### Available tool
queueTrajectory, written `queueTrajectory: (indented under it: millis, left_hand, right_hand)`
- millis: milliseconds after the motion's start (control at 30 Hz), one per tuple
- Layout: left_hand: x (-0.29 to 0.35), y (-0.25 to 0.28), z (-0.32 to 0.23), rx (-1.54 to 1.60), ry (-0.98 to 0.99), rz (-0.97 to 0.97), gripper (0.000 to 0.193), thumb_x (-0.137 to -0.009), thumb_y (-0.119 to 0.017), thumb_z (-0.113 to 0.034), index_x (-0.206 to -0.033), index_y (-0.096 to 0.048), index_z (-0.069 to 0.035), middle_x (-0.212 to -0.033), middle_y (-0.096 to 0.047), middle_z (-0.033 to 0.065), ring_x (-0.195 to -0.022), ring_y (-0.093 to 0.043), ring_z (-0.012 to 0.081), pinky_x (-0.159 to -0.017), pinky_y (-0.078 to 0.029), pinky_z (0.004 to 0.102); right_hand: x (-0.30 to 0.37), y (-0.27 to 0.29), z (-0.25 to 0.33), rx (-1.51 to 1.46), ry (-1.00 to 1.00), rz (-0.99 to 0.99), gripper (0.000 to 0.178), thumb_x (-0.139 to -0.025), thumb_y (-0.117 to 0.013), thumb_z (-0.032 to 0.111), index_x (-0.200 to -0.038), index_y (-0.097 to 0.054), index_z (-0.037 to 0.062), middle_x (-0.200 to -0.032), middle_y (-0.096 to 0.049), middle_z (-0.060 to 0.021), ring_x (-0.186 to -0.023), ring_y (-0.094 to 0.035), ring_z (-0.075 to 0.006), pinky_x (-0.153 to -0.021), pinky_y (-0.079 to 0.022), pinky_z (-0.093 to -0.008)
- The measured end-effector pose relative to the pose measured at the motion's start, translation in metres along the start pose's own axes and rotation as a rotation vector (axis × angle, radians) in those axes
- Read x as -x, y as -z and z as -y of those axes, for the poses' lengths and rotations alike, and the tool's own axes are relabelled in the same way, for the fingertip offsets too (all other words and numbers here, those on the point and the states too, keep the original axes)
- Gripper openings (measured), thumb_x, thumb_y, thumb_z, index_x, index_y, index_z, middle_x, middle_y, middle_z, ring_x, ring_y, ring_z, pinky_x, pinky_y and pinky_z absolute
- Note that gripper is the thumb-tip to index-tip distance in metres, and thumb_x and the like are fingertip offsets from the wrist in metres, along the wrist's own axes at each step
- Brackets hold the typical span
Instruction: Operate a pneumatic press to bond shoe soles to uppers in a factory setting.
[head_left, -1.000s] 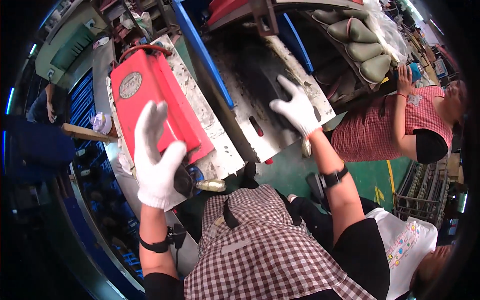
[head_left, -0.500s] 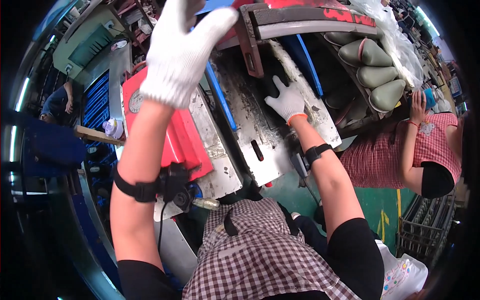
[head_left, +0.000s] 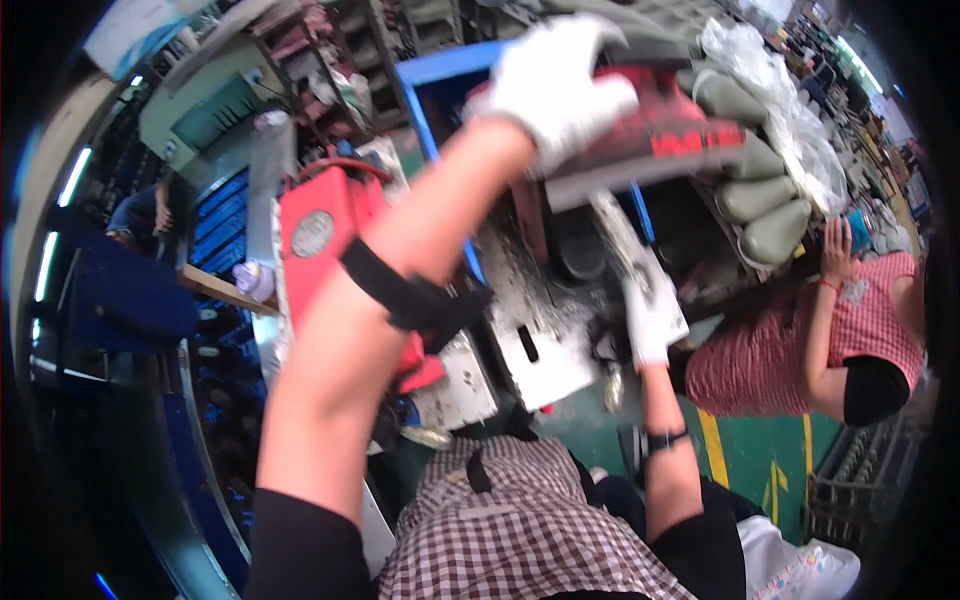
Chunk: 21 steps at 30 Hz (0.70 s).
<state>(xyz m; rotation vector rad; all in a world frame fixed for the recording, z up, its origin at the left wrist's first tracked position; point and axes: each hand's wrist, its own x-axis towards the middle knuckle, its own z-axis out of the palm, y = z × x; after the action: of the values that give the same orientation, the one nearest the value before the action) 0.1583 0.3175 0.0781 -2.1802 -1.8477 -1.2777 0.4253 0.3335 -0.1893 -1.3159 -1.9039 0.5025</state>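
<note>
My left hand [head_left: 560, 90], in a white knit glove, is raised over a red machine part [head_left: 690, 135] with a pale lower edge. Its thumb stands apart from the fingers, and motion blurs it. My right hand [head_left: 645, 315], also gloved in white, is low at the right edge of a worn, stained metal plate [head_left: 530, 375]. Its fingers are smeared, so I cannot tell what they touch. A dark rounded thing [head_left: 580, 255] sits beneath the red part, between the hands. Beside my right hand is a dark fitting [head_left: 605, 335], too blurred to name.
Grey-green foot-shaped forms [head_left: 775, 232] crowd a rack at the right, with clear plastic sheeting [head_left: 815, 160] beside them. A red machine housing [head_left: 315, 235] stands left of my left arm. A co-worker in a red checked apron [head_left: 750, 365] is close on the right. A blue frame [head_left: 450, 65] lies behind.
My left hand has moved right, over the red part. My right hand has come back toward me, to the plate's right edge. A dark rounded thing now shows under the red part.
</note>
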Motion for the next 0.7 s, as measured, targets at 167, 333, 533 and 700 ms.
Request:
queueTrajectory:
  millis: [167,333,533,700]
  left_hand:
    - [0.068,-0.061,-0.009,0.025,-0.082,-0.036,0.053,-0.083,-0.07,-0.026,-0.132,-0.061,-0.01,-0.127,-0.064,0.0166,-0.128,-0.054,0.041,-0.115,-0.034,0.0588]
    - [0.154,-0.143,-0.007,0.009,-0.206,-0.11,0.057,-0.077,-0.074,-0.017,-0.132,-0.06,-0.01,-0.121,-0.063,0.0129,-0.127,-0.055,0.0388,-0.11,-0.037,0.0603]
    - [0.224,-0.222,0.032,-0.087,-0.348,-0.161,0.058,-0.073,-0.072,-0.015,-0.13,-0.062,-0.01,-0.121,-0.062,0.0098,-0.121,-0.058,0.034,-0.101,-0.044,0.056]
    - [0.255,-0.252,0.055,-0.127,-0.352,-0.131,0.054,-0.079,-0.067,-0.013,-0.133,-0.063,-0.011,-0.126,-0.059,0.0107,-0.126,-0.055,0.0333,-0.104,-0.045,0.0553]
  right_hand:
    - [0.141,0.022,-0.061,-0.328,-0.406,-0.279,0.03,-0.102,-0.061,0.011,-0.129,-0.063,-0.0022,-0.126,-0.063,-0.0111,-0.116,-0.057,-0.0203,-0.106,-0.045,-0.0361]
    - [0.203,0.004,-0.079,-0.768,-0.693,-0.056,0.042,-0.106,-0.053,0.044,-0.124,-0.064,0.0075,-0.097,-0.067,-0.0092,-0.082,-0.063,-0.0212,-0.076,-0.053,-0.0395]
    - [0.201,0.013,-0.053,-1.16,-1.207,0.056,0.048,-0.099,-0.053,0.069,-0.103,-0.059,0.0213,-0.063,-0.052,-0.0005,-0.049,-0.045,-0.0175,-0.045,-0.036,-0.0357]
    - [0.186,0.027,-0.063,-1.246,-1.271,-0.144,0.039,-0.096,-0.061,0.067,-0.099,-0.059,0.0283,-0.062,-0.043,0.0077,-0.048,-0.035,-0.0109,-0.045,-0.028,-0.0293]
